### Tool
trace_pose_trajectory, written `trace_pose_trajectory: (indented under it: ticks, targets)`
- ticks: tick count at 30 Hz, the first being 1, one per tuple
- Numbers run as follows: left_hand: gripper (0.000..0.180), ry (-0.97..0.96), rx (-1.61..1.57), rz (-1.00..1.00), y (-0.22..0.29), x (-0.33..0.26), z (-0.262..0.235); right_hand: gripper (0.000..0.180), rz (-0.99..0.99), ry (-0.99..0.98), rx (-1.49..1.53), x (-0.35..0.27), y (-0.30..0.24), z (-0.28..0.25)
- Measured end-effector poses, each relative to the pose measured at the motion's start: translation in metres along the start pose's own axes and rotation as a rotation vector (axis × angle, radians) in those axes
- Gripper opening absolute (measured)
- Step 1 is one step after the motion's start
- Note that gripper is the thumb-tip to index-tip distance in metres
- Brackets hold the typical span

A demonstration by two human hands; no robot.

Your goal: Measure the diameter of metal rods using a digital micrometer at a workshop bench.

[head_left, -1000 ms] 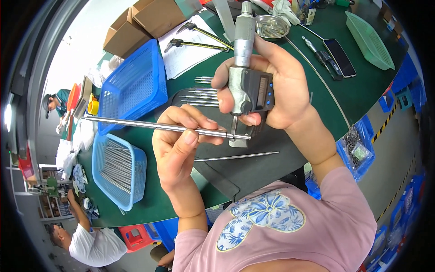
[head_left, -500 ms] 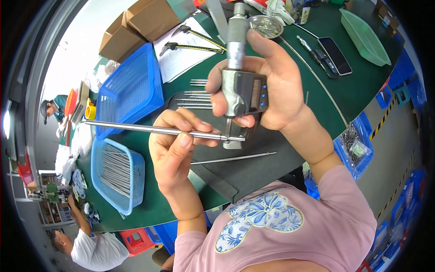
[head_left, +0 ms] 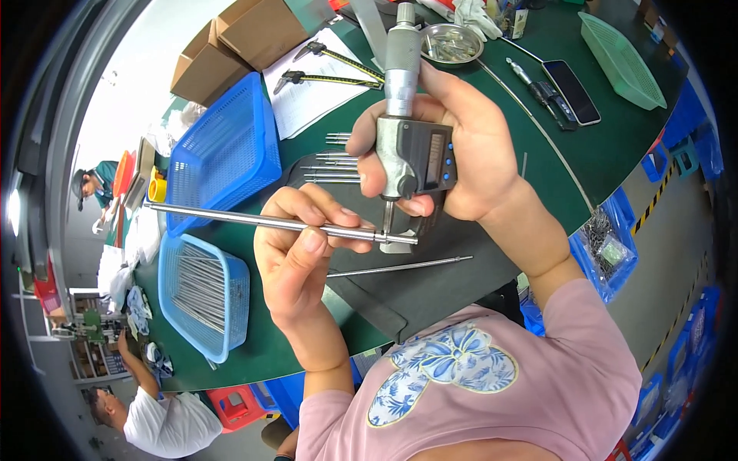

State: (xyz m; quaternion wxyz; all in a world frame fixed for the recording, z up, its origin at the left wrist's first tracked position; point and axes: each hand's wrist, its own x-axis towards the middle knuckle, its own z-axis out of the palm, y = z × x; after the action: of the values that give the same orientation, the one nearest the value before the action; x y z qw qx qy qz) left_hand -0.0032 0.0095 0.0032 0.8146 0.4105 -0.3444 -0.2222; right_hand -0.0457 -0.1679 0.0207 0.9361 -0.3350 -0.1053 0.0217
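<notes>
Baskets first, at my far left: the lower blue basket [head_left: 201, 296] holds a heap of thin steel rods, and the upper blue basket [head_left: 227, 150] sits tipped beside the cardboard boxes [head_left: 238, 42]. Across them runs the long steel rod [head_left: 261, 221] I am checking, level, its left end free above the baskets and its right end inside the frame of the micrometer. My left hand [head_left: 304, 250] pinches the rod between thumb and fingers, close to the gauge, and I judge that is the right place: a grip near the measuring faces keeps the long free end from sagging and tilting the reading. The rod should sit square across the anvil, not slanted, so I would steady it with light pressure only. My right hand [head_left: 453, 150] wraps firmly around the digital micrometer [head_left: 411, 154], body upright, thimble pointing up, thumb by the lower frame. I cannot tell whether the spindle touches the rod yet. Closing it gently, without forcing, seems best to me. More rods [head_left: 330, 165] lie on the green table [head_left: 607, 146] behind, one loose rod [head_left: 400, 266] below, and a green basket [head_left: 623, 50] at the far right.
</notes>
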Motion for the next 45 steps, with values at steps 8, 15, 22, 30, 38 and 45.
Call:
trace_pose_trajectory:
  ticks: [8,15,22,30,38,45]
  targets:
    - [0.015,-0.030,-0.004,-0.013,-0.001,-0.001,-0.003,0.061,0.015,0.043,0.013,-0.001,0.001,0.004]
    - [0.015,-0.041,-0.036,-0.009,-0.005,0.004,0.002,0.059,0.012,0.018,-0.003,-0.002,-0.004,-0.003]
    - [0.015,0.008,-0.010,0.012,0.005,-0.002,0.000,0.065,0.055,0.047,-0.048,0.008,0.000,0.008]
    - [0.030,0.467,0.084,0.011,0.036,-0.035,-0.052,0.057,-0.153,0.212,-0.186,-0.011,-0.018,-0.002]
    - [0.036,1.298,1.330,-0.469,0.096,-0.151,-0.200,0.054,-0.192,0.084,-0.294,-0.008,-0.026,-0.004]
    - [0.040,1.281,1.810,-1.040,0.097,-0.159,-0.232,0.050,-0.220,0.085,-0.327,-0.010,-0.037,-0.018]
